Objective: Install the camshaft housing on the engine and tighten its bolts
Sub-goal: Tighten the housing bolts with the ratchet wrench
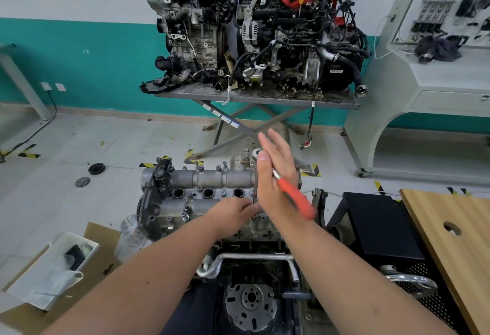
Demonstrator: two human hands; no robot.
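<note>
A: Where does the camshaft housing (201, 189) sit?
B: On top of the engine (238, 268) at near centre, bolts (184, 215) standing in its near edge.

A: And the hands?
B: The left hand (233, 208) pinches the lower end of a slim tool shaft (255, 191) at the housing's right end. The right hand (278, 175) is flat and released, fingers straight, palm against a red-handled ratchet (294, 196).

A: Any writing to read?
B: None legible. Stickers on the far table (265, 97) legs, a label on the black part of the right far engine (299, 35), and print on the right display board (450, 3) are too small.
</note>
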